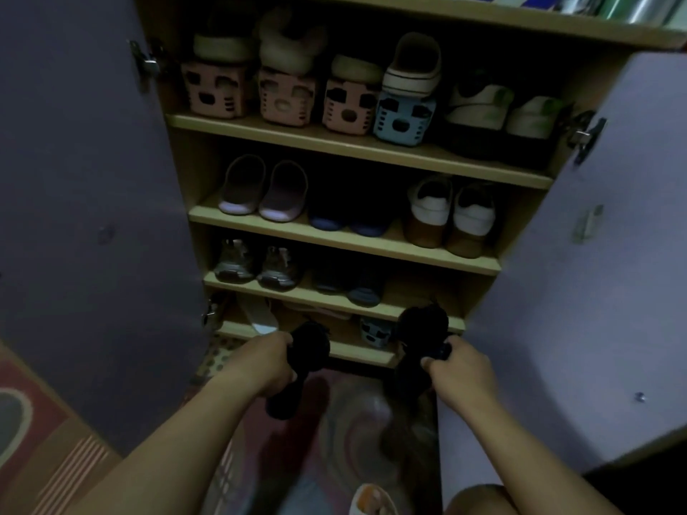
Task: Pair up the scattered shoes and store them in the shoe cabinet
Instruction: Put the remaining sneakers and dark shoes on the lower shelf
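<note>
Before the open shoe cabinet [357,237], each hand carries one black shoe. At seven o'clock from the frame's middle the left hand [269,366] has its grip clenched round the left black shoe [297,369], a dark, soft-looking, fuzzy shape whose toe end points up toward the bottom shelf and whose other end hangs below the knuckles. At five o'clock the right hand [459,375] pinches the right black shoe [418,351] by its edge, thumb on top; that shoe stands taller, its tufted top overlapping the lip of the lower shelves.

The cabinet is pale wood with flat plank shelves, flanked by two matt lilac doors [594,291] swung wide on metal hinges. On the top shelf, at twelve o'clock, stand perforated plastic shoe stackers [286,96], three pink and one blue, with pale slip-ons on them, and white sneakers [502,107] at one o'clock. Below lie rounded lilac slippers [264,191], dark blue shoes and brown-and-white loafers [450,217]. The third shelf holds grey trainers [256,263] and dark shoes. A patterned rug [357,421] covers the floor at six o'clock. Both held shoes hover just in front of the lowest shelves, well apart from each other.
</note>
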The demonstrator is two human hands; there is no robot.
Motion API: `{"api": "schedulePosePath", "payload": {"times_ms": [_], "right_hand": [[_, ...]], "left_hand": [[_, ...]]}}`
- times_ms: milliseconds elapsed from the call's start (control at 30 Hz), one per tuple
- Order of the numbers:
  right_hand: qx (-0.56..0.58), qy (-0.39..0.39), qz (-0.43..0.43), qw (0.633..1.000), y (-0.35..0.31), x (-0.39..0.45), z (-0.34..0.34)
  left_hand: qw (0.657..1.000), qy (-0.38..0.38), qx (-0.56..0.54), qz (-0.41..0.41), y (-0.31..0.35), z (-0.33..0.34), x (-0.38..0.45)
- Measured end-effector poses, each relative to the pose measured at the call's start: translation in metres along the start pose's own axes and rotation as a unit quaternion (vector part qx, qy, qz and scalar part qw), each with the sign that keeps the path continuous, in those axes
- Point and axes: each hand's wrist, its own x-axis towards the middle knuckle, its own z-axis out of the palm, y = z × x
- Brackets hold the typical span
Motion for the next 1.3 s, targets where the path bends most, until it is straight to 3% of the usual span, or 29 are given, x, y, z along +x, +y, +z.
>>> {"api": "schedulePosePath", "payload": {"times_ms": [167,467,733,867,967,1034,1100,1167,1300], "right_hand": [[0.016,0.079,0.005,0.997,-0.015,0.021,0.009],[-0.002,0.089,0.075,0.993,-0.018,0.128,0.03],[0.036,0.159,0.118,0.979,0.001,0.184,0.043],[0.047,0.139,0.151,0.978,0.007,0.196,0.039],[0.04,0.093,0.175,0.979,0.005,0.178,0.043],[0.003,-0.001,0.166,0.986,-0.006,0.153,0.05],[0.007,-0.177,0.113,0.978,-0.033,0.115,0.046],[0.039,-0.325,0.049,0.944,-0.064,0.076,0.045],[0.015,-0.384,-0.119,0.915,-0.093,-0.001,0.065]], "left_hand": [[1.0,0.027,-0.009,-0.001,0.009,0.002,0.015],[0.999,0.038,-0.033,0.006,0.003,0.013,0.032],[0.996,0.067,-0.065,-0.009,-0.017,0.011,0.035],[0.994,0.072,-0.084,-0.016,-0.022,0.011,0.036],[0.993,0.061,-0.101,-0.022,-0.024,0.01,0.035],[0.991,0.058,-0.121,-0.026,-0.019,0.01,0.036],[0.988,0.055,-0.144,-0.031,-0.009,0.009,0.033],[0.983,0.051,-0.172,-0.031,0.004,0.011,0.032],[0.978,0.037,-0.205,-0.018,0.028,0.017,0.023]]}}
